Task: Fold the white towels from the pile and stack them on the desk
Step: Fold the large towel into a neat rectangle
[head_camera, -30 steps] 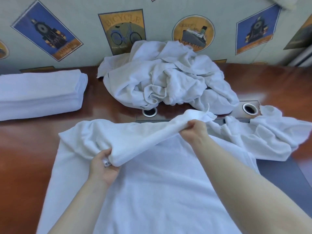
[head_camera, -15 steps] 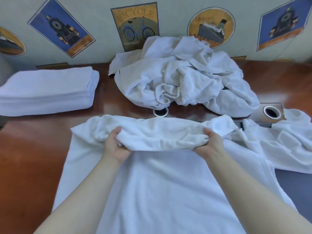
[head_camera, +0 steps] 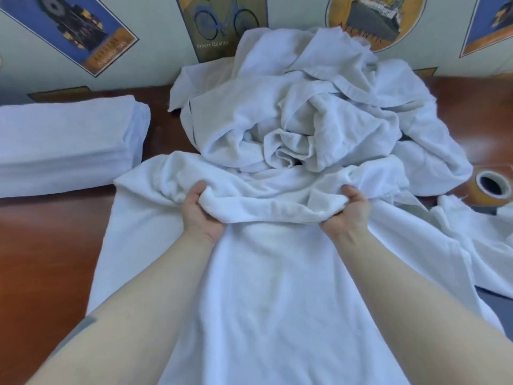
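A large white terry towel point(head_camera: 266, 287) is spread flat on the glossy reddish-brown wooden desk point(head_camera: 47, 259), running from the near edge of the view toward the wall. Its far edge is bunched into a thick roll, and that roll is gripped at both ends. The left hand point(head_camera: 198, 212) is curled round the left end of the roll, fingers tucked under the cloth, thumb side uppermost. The right hand point(head_camera: 347, 212) is clenched on the right end in the same way.

Just beyond the roll, and touching it, a loose pile of crumpled white towels point(head_camera: 305, 115) is heaped against the wall. A neat stack of folded white towels point(head_camera: 66, 145) is seen at the left on the desk, apart from the spread towel. Another rumpled white towel point(head_camera: 477, 240) lies at the right, partly under the spread one.

A round metal cable grommet point(head_camera: 491, 183) is set in the desk at the right edge. Vintage-style posters are seen on the pale wall, among them a bicycle poster point(head_camera: 222, 23) and a round ship poster point(head_camera: 377, 20).
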The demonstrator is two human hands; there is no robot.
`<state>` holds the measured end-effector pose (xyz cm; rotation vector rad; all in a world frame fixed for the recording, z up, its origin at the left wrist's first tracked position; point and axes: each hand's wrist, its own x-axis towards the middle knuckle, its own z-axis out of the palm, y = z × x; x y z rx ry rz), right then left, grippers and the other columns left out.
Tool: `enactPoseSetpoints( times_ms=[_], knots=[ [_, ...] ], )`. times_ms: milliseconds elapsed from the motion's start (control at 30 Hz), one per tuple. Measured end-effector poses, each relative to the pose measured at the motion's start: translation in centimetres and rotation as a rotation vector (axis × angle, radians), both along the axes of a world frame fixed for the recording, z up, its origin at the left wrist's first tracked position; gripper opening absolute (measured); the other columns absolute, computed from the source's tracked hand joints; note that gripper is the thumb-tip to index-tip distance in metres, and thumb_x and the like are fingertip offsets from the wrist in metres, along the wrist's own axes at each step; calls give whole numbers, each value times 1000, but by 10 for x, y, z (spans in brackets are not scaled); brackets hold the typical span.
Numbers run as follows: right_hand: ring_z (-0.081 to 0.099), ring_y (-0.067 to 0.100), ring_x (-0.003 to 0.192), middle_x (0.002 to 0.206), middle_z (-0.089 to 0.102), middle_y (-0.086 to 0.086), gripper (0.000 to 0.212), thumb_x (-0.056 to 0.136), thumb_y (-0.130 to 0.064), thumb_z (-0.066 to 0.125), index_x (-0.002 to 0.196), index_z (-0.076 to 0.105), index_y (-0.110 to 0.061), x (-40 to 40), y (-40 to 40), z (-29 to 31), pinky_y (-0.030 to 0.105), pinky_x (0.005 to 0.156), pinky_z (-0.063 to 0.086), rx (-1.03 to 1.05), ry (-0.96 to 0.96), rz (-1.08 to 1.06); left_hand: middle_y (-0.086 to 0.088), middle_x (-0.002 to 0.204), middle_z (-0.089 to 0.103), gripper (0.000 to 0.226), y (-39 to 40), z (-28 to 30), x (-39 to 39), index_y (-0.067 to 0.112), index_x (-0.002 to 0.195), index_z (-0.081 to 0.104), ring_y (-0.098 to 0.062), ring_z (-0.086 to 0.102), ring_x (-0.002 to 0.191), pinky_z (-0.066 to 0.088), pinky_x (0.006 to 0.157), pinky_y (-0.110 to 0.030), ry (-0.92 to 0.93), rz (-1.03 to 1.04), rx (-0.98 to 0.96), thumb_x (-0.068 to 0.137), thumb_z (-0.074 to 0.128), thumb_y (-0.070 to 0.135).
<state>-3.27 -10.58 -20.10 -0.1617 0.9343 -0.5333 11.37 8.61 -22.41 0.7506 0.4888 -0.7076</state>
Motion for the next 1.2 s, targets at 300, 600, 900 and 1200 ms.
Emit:
enactPoseSetpoints(
  times_ms=[300, 600, 900, 1200],
  knots=[
    [65, 22, 109, 111, 68, 3, 22, 93, -15, 53, 112, 63, -10, 18, -5, 6, 37, 96, 51, -66, 136, 60, -2, 59, 67, 38, -17, 24, 17, 10, 64, 68, -17, 67, 61, 57, 67, -37, -27, -75, 157, 97, 55, 26],
    [59, 29, 118, 128, 62, 15, 34, 101, -7, 46, 134, 53, -3, -53, 25, 66, 41, 105, 44, -47, -98, -204, -20, 119, 64, 40, 70, 72, -15, -15, 93, 65, -33, 51, 129, 39, 110, -41, 127, 3, -145, 105, 40, 13],
    [64, 25, 109, 127, 61, 16, 28, 103, -3, 36, 124, 53, 5, -99, 31, 131, 36, 94, 52, -354, -151, -187, -13, 114, 70, 38, 129, 128, 5, -2, 120, 60, -20, 61, 119, 50, 90, -40, 0, -37, -156, 106, 34, 22],
    [64, 23, 110, 119, 65, 13, 34, 106, -13, 28, 129, 50, 0, -179, 56, 114, 34, 88, 55, -344, -233, -198, 10, 65, 57, 20, 199, 101, -58, 23, 86, 65, -9, 59, 63, 43, 101, -44, -38, 240, -178, 70, 54, 18]
  ],
)
